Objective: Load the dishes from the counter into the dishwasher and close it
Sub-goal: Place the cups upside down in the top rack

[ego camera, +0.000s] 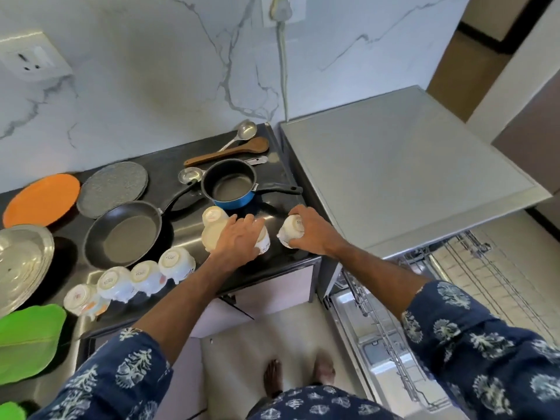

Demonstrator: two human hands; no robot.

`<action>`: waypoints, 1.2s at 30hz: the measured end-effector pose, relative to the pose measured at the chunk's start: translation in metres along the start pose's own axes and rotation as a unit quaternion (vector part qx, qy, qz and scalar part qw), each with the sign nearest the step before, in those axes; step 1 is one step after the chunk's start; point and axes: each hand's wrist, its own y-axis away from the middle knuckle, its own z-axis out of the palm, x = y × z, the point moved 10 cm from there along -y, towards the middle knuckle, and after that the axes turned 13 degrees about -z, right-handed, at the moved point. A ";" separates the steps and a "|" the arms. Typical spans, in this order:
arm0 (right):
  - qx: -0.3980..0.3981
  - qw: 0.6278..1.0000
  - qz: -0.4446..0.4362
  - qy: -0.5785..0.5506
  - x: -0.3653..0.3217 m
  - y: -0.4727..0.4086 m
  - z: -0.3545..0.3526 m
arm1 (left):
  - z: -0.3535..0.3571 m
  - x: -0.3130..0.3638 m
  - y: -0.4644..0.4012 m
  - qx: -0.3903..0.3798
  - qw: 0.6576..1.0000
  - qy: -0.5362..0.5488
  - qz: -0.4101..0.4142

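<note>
Far-left table: orange plate (42,200), grey plate (113,184), steel lid (22,263) at the left edge.
Near edge: four upturned cups (128,281) in a row along the table (272,171) front.
Centre: frying pan (122,234); blue saucepan (230,184); ladle (242,131) and wooden spoon (227,153) at the far side.
Left hand (236,239): fingers spread over cream bowls (213,228), resting on them.
Right hand (313,228): curled round a white cup (291,231) near the table's right edge.
Right: dishwasher (409,165) open, wire rack (454,298) pulled out over bare floor.
</note>
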 end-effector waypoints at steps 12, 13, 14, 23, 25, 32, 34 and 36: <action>0.270 0.687 0.210 -0.640 0.040 0.230 -0.003 | -0.016 0.106 0.013 -0.089 0.898 0.423 0.089; 0.289 0.676 0.219 -0.641 0.045 0.250 -0.002 | -0.010 0.124 0.017 -0.118 0.884 0.443 0.095; 0.312 0.667 0.231 -0.636 0.052 0.274 -0.002 | -0.004 0.146 0.022 -0.145 0.871 0.457 0.111; 0.424 0.654 0.390 -0.490 0.142 0.447 -0.003 | 0.054 0.306 0.066 -0.275 0.868 0.356 0.212; 0.445 0.630 0.422 -0.476 0.172 0.472 0.002 | 0.072 0.334 0.071 -0.294 0.872 0.334 0.206; 0.282 0.766 0.469 -0.336 0.251 0.474 0.037 | 0.133 0.402 0.065 -0.288 0.901 0.251 0.205; 0.201 0.813 0.476 -0.267 0.265 0.463 0.053 | 0.150 0.415 0.063 -0.282 0.908 0.219 0.217; 0.160 0.832 0.475 -0.238 0.275 0.453 0.073 | 0.165 0.425 0.063 -0.264 0.918 0.181 0.234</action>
